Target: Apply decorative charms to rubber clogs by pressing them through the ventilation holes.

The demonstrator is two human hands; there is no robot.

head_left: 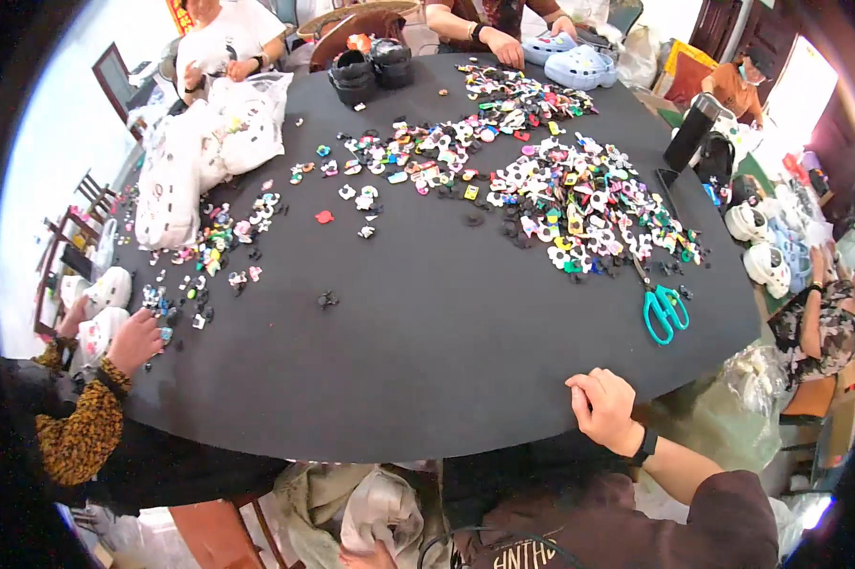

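My right hand [603, 408] rests at the table's near right edge, fingers curled into a loose fist, with nothing visible in it and a black band on the wrist. Beyond it lie scissors [666, 315] with teal handles, their blades toward a big heap of small colourful shoe charms [579, 204]. At the lower edge of the picture, below the table, my left hand [371, 558] is only partly in view. Its fingers close on a white plastic bag [382, 512]; what the bag holds cannot be made out.
On the dark table [427, 360] stand black clogs [354, 78] and light blue clogs [579, 66]. A white bag of clogs [247, 133] lies far left. Co-workers sit around; one's hand [136, 341] reaches among charms at left. A black bottle [690, 133] stands at right.
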